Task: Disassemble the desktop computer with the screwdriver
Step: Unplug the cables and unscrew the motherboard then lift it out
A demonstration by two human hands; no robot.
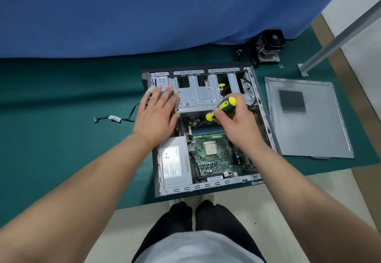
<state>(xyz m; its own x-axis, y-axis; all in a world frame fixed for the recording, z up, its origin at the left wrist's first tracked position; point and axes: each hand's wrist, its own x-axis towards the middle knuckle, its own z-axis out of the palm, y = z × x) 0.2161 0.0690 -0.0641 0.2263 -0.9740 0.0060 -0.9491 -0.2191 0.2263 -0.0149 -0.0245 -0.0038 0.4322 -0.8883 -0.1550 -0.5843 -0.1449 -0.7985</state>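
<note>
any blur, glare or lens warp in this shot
Head view: wide-angle warp bows the blue cloth edge and stretches the forearms at the bottom; light is soft and even, no harsh glare; the left hand fingers look slightly smeared, while the screwdriver in the right hand stays fairly sharp.

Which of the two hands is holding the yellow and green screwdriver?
The right hand grips the yellow and green screwdriver over the open grey computer case. The left hand holds no tool; it rests flat, fingers spread.
</note>
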